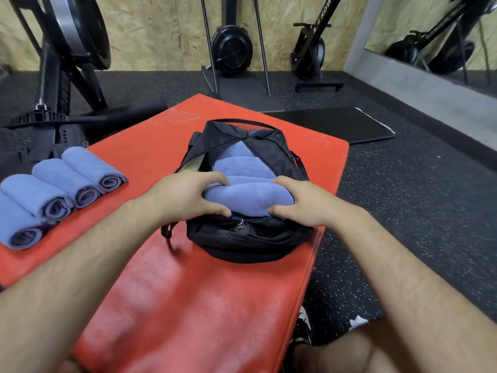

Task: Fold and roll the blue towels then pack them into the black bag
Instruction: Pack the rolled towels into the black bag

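While the red mat (188,305) carries the black bag (242,246), unzipped with blue rolls (236,165) packed at its far end, four rolled towels (53,189) sit in a row at the left. Left hand (185,195) and right hand (301,203) each grip an end of the current roll (247,197) at the bag's near end; I'd press both ends down evenly so it doesn't unroll or snag the zip (240,226).

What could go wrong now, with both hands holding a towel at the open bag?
1. The bag already holds packed towels, so the towel gripped by the left hand and right hand may jam or unroll.
2. Four rolled towels wait on the mat; room may run out.
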`<state>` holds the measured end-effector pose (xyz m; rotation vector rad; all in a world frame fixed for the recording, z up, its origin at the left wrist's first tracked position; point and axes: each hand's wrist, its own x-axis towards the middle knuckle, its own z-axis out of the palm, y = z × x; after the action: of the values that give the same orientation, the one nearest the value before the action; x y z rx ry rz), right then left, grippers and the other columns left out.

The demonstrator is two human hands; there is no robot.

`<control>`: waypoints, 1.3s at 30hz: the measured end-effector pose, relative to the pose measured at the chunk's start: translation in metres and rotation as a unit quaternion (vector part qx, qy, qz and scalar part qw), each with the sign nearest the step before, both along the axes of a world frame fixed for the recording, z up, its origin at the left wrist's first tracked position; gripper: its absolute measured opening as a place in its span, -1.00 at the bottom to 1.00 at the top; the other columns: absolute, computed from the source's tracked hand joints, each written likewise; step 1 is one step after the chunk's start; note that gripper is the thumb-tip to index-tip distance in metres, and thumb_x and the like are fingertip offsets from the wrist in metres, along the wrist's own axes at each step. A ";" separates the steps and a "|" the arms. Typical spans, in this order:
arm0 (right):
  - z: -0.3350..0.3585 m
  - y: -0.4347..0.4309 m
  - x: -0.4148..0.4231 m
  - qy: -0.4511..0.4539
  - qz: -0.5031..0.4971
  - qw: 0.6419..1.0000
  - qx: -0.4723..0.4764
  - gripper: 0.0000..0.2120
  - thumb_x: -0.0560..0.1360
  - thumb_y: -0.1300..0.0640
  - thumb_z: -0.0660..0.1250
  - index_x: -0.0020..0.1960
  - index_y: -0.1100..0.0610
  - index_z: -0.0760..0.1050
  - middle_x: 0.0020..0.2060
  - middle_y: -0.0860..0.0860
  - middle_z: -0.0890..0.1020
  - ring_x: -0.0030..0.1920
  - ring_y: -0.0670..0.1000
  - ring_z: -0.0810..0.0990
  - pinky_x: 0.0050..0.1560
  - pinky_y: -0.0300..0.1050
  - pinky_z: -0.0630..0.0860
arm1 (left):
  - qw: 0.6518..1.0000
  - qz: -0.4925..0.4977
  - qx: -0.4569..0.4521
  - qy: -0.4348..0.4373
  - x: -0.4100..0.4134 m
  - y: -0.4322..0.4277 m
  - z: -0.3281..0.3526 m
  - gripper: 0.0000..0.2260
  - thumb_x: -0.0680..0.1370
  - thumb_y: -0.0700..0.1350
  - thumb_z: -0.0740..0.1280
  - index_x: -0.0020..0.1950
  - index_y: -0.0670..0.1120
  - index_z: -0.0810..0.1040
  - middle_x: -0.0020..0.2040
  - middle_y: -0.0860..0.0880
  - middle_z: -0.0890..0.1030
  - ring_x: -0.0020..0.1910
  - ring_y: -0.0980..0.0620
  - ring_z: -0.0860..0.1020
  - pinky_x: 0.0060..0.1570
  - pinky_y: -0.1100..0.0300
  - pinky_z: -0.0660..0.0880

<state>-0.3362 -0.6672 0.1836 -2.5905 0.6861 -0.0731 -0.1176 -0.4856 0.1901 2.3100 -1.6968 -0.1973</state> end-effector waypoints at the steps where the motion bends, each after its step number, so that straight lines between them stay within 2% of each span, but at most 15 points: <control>1: 0.000 0.000 -0.001 0.005 0.002 1.000 0.001 -0.68 0.41 -0.18 0.43 0.08 -0.14 0.43 -0.17 -0.13 0.60 -0.13 -0.03 0.57 -0.06 -0.01 0.55 | 1.000 -0.002 0.000 0.004 -0.003 0.001 0.003 -0.51 0.32 0.44 0.42 0.18 0.32 0.50 -0.13 0.20 0.53 -0.04 0.07 0.49 -0.08 0.12 0.43; 5: -0.001 -0.001 -0.003 0.018 0.008 1.000 -0.022 -0.61 0.40 -0.19 0.46 0.17 -0.14 0.46 -0.04 -0.10 0.63 -0.02 0.02 0.58 0.05 0.01 0.55 | 0.999 0.000 -0.035 -0.001 -0.007 0.001 0.000 -0.52 0.37 0.53 0.24 0.13 0.31 0.59 -0.11 0.22 0.58 -0.06 0.13 0.52 -0.07 0.17 0.44; 7: -0.001 -0.001 -0.002 0.026 0.012 0.998 -0.060 -0.60 0.41 -0.20 0.45 0.18 -0.14 0.45 -0.03 -0.06 0.64 -0.02 0.07 0.57 0.04 0.03 0.54 | 0.998 -0.009 -0.060 -0.018 -0.007 -0.001 -0.004 -0.43 0.33 0.57 0.12 0.10 0.30 0.61 -0.07 0.17 0.49 -0.09 0.14 0.50 -0.13 0.18 0.40; 10: -0.003 -0.001 -0.001 0.040 0.008 0.994 -0.105 -0.58 0.39 -0.23 0.46 0.17 -0.14 0.44 -0.03 -0.04 0.64 0.00 0.11 0.57 0.02 0.06 0.56 | 0.995 -0.046 -0.082 -0.022 -0.011 -0.005 -0.009 -0.46 0.33 0.53 0.16 0.11 0.25 0.57 0.00 0.15 0.36 -0.06 0.14 0.46 -0.11 0.14 0.46; 13: 0.001 -0.003 -0.005 0.051 0.004 0.996 -0.066 -0.49 0.31 -0.37 0.42 0.16 -0.18 0.47 -0.04 -0.14 0.64 -0.01 0.00 0.58 0.04 0.02 0.56 | 0.996 -0.058 -0.071 0.005 -0.014 -0.008 -0.012 -0.47 0.33 0.51 0.19 0.14 0.24 0.54 0.04 0.22 0.48 0.04 0.19 0.46 0.04 0.05 0.51; 16: 0.005 -0.001 -0.012 0.033 0.025 0.999 -0.025 -0.56 0.38 -0.44 0.31 0.00 -0.11 0.54 -0.17 -0.12 0.61 -0.14 -0.10 0.55 -0.04 -0.04 0.54 | 0.992 -0.087 -0.093 -0.007 -0.013 -0.008 -0.016 -0.48 0.37 0.48 0.22 0.17 0.22 0.58 0.03 0.19 0.55 0.04 0.10 0.42 0.13 0.02 0.43; 19: 0.006 0.002 -0.017 0.000 0.038 0.999 -0.006 -0.60 0.55 -0.31 0.20 -0.20 0.00 0.45 -0.29 0.01 0.52 -0.26 -0.03 0.47 -0.15 -0.01 0.47 | 0.986 -0.126 -0.106 0.024 -0.017 -0.008 -0.022 -0.48 0.47 0.39 0.21 0.29 0.15 0.59 0.15 0.17 0.59 0.14 0.11 0.46 0.25 0.09 0.37; 22: 0.008 0.002 -0.021 0.005 0.042 0.999 -0.010 -0.76 0.56 -0.19 0.29 0.04 -0.05 0.56 -0.16 -0.03 0.54 -0.23 -0.10 0.48 -0.17 -0.10 0.42 | 0.979 -0.151 -0.106 0.084 -0.019 -0.011 -0.026 -0.53 0.54 0.26 0.21 0.31 0.06 0.61 0.15 0.14 0.62 0.16 0.20 0.49 0.26 0.24 0.36; 24: 0.010 0.003 -0.023 -0.003 0.021 1.000 -0.012 -0.67 0.51 -0.14 0.40 0.27 -0.19 0.50 -0.02 -0.11 0.49 -0.20 -0.25 0.47 -0.12 -0.30 0.37 | 0.979 -0.156 -0.096 0.091 -0.018 -0.013 -0.030 -0.60 0.55 0.20 0.28 0.30 0.06 0.62 0.11 0.14 0.62 0.14 0.20 0.51 0.24 0.22 0.40; 26: 0.007 0.010 -0.022 -0.022 0.013 0.999 -0.046 -0.59 0.47 -0.13 0.41 0.30 -0.23 0.45 0.02 -0.14 0.47 -0.15 -0.28 0.48 -0.03 -0.25 0.41 | 0.981 -0.154 -0.088 0.074 -0.019 -0.014 -0.033 -0.62 0.52 0.19 0.31 0.27 0.08 0.63 0.09 0.13 0.62 0.12 0.16 0.52 0.21 0.14 0.42; 28: 0.003 0.023 -0.018 -0.033 0.003 0.994 -0.107 -0.62 0.44 -0.18 0.30 0.25 -0.21 0.46 0.05 -0.16 0.46 -0.04 -0.12 0.55 0.03 -0.08 0.50 | 0.983 -0.151 -0.086 0.055 -0.022 -0.015 -0.035 -0.59 0.51 0.24 0.28 0.25 0.09 0.64 0.08 0.12 0.60 0.10 0.11 0.52 0.19 0.10 0.42; 30: 0.001 0.035 -0.013 -0.024 -0.017 0.983 -0.182 -0.65 0.46 -0.20 0.23 0.21 -0.16 0.48 0.08 -0.13 0.44 0.05 0.01 0.54 -0.02 -0.04 0.53 | 0.983 -0.135 -0.119 0.028 -0.026 -0.014 -0.035 -0.60 0.50 0.25 0.25 0.21 0.10 0.65 0.05 0.11 0.55 0.06 0.07 0.51 0.14 0.05 0.45; 34: -0.003 0.045 -0.001 -0.033 -0.072 0.959 -0.273 -0.58 0.54 -0.30 0.10 0.11 -0.03 0.53 0.06 -0.05 0.44 0.09 0.07 0.46 -0.19 -0.04 0.49 | 0.975 -0.078 -0.200 -0.062 -0.038 -0.015 -0.032 -0.72 0.57 0.13 0.20 0.08 0.04 0.63 0.07 0.06 0.54 0.05 -0.03 0.51 0.06 -0.07 0.47; 36: -0.005 0.046 0.004 -0.028 -0.104 0.947 -0.304 -0.54 0.59 -0.29 0.08 0.03 0.04 0.57 0.03 -0.01 0.46 0.08 0.10 0.47 -0.29 -0.07 0.38 | 0.980 -0.064 -0.166 -0.086 -0.041 -0.018 -0.037 -0.64 0.59 0.13 0.14 0.20 -0.03 0.57 0.23 -0.02 0.56 0.19 -0.10 0.55 0.15 -0.08 0.47; 39: -0.011 0.047 0.006 0.026 -0.134 0.946 -0.295 -0.53 0.64 -0.20 0.10 0.12 0.15 0.58 0.09 0.07 0.49 0.07 0.17 0.50 -0.22 -0.02 0.33 | 0.992 -0.049 -0.047 -0.109 -0.044 -0.019 -0.049 -0.34 0.58 0.21 -0.10 0.54 -0.11 0.35 0.54 -0.13 0.35 0.51 -0.15 0.33 0.47 -0.09 0.28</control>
<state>-0.3307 -0.6204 0.1727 -3.0458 1.1845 -0.3441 -0.1615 -0.5050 0.1407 2.2503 -1.8810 0.1173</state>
